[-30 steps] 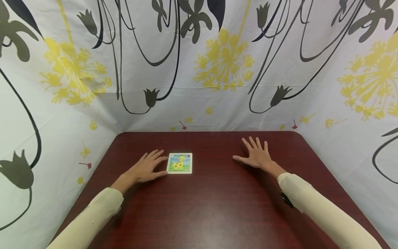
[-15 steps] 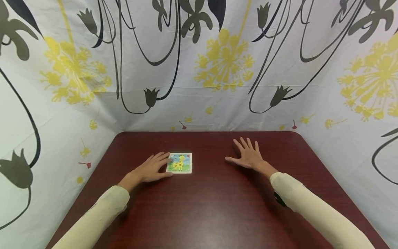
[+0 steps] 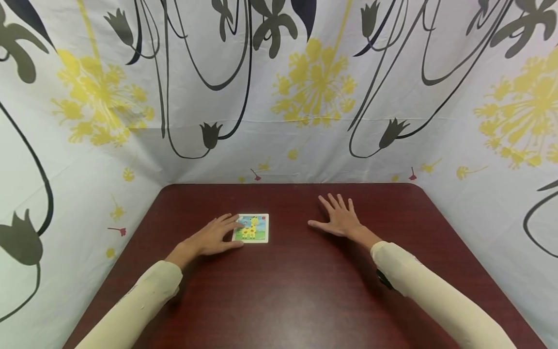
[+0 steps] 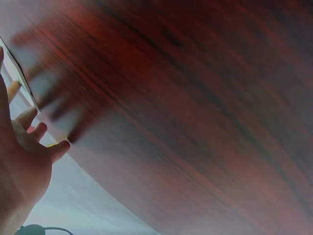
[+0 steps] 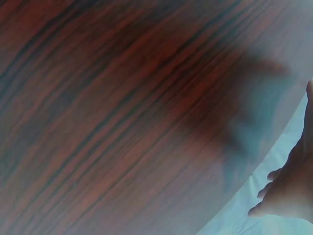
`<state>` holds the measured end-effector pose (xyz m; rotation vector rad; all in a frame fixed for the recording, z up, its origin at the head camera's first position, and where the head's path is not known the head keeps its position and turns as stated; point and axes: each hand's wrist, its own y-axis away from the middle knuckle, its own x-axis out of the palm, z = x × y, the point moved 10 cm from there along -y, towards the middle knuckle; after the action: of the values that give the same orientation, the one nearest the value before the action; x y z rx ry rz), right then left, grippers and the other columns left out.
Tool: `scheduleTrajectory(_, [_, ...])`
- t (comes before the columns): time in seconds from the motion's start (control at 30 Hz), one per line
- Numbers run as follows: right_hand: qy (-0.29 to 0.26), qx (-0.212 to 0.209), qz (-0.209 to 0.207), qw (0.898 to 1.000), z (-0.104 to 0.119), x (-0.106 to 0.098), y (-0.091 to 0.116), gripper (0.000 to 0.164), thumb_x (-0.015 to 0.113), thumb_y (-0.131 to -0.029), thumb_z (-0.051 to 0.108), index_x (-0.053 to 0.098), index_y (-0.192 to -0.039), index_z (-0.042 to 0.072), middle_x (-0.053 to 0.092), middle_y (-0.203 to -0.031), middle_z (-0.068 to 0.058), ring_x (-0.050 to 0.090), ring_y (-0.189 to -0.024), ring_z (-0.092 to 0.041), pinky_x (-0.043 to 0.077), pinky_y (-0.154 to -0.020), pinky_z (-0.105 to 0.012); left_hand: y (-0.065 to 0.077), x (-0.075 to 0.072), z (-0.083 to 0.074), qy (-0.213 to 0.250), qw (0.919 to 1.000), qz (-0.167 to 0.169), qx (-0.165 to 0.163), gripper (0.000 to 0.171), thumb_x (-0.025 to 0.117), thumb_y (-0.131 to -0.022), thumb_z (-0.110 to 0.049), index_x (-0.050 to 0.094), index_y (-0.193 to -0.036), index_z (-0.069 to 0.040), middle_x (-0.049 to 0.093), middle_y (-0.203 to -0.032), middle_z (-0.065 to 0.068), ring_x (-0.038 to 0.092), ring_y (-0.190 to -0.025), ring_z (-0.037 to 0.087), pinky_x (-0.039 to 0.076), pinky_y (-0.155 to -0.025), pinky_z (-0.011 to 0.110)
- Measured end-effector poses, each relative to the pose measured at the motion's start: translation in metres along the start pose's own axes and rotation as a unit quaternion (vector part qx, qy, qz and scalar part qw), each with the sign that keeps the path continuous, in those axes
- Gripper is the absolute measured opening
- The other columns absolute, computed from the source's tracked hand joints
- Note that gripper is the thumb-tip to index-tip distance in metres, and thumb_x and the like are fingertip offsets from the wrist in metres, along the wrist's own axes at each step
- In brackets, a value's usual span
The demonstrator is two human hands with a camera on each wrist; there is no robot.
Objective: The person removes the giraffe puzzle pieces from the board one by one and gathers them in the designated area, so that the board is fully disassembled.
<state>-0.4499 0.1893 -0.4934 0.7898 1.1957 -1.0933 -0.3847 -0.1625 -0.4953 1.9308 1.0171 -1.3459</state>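
Observation:
A square picture puzzle with a white border and a yellow giraffe lies flat, left of the middle of the table. My left hand is at its left side, fingers spread; the fingertips overlap the puzzle's left edge and the thumb is at its near left corner. In the left wrist view, the puzzle's edge shows beyond the left hand. My right hand is apart from the puzzle, to its right, with straight, spread fingers and nothing in it. The right wrist view shows only part of the right hand.
The dark red wood-grain table has rounded far corners. A white cloth with grey and yellow flowers hangs behind it and along both sides. Pale sleeves cover both forearms, and something dark sits under the right sleeve.
My left hand has moved right, so its fingers now overlap the puzzle's left edge. The right hand has shifted left toward the puzzle. The puzzle stays about where it was.

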Motion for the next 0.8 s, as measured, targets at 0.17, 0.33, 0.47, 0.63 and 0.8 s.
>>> scheduleTrajectory(0.17, [-0.014, -0.008, -0.002, 1.0, 0.012, -0.004, 0.0, 0.103, 0.061, -0.089, 0.075, 0.028, -0.166, 0.015, 0.02, -0.169, -0.023, 0.011, -0.156, -0.049, 0.0, -0.119, -0.07, 0.003, -0.002, 0.004, 0.017, 0.9998, -0.007, -0.006, 0.068, 0.063, -0.097, -0.062, 0.053, -0.152, -0.024, 0.029, -0.169, 0.005, 0.02, -0.157, 0.038, 0.022, -0.119, 0.066])
scheduleTrajectory(0.33, [-0.01, -0.01, 0.008, 1.0, 0.018, 0.0, -0.001, 0.103, 0.057, -0.09, 0.076, 0.024, -0.167, 0.016, 0.016, -0.171, -0.02, 0.007, -0.157, -0.047, -0.001, -0.12, -0.069, 0.004, -0.002, 0.007, 0.019, 0.9997, -0.013, -0.01, 0.067, 0.064, -0.097, -0.061, 0.054, -0.152, -0.025, 0.03, -0.169, 0.004, 0.021, -0.156, 0.038, 0.025, -0.118, 0.067])
scheduleTrajectory(0.47, [-0.02, -0.016, 0.001, 1.0, 0.022, 0.002, -0.005, 0.103, 0.058, -0.089, 0.077, 0.026, -0.166, 0.017, 0.019, -0.17, -0.021, 0.009, -0.157, -0.047, -0.001, -0.12, -0.069, 0.003, -0.002, 0.007, 0.023, 0.9996, -0.015, -0.01, 0.065, 0.065, -0.097, -0.06, 0.055, -0.151, -0.025, 0.03, -0.169, 0.004, 0.02, -0.157, 0.038, 0.026, -0.117, 0.067])
scheduleTrajectory(0.63, [-0.023, -0.031, -0.012, 0.999, 0.028, 0.008, -0.011, 0.105, 0.056, -0.088, 0.082, 0.027, -0.166, 0.019, 0.022, -0.169, -0.02, 0.012, -0.156, -0.047, 0.002, -0.122, -0.066, 0.001, -0.001, 0.006, 0.026, 0.9995, -0.012, -0.012, 0.064, 0.066, -0.097, -0.059, 0.055, -0.15, -0.026, 0.029, -0.17, 0.002, 0.018, -0.158, 0.036, 0.028, -0.117, 0.066])
scheduleTrajectory(0.8, [-0.028, -0.04, -0.01, 0.999, 0.042, 0.009, -0.013, 0.102, 0.059, -0.089, 0.078, 0.028, -0.166, 0.02, 0.023, -0.169, -0.02, 0.013, -0.157, -0.046, 0.003, -0.122, -0.065, -0.001, 0.0, 0.007, 0.025, 0.9995, -0.01, -0.015, 0.064, 0.066, -0.097, -0.059, 0.056, -0.15, -0.026, 0.029, -0.169, 0.002, 0.019, -0.157, 0.035, 0.028, -0.117, 0.064])
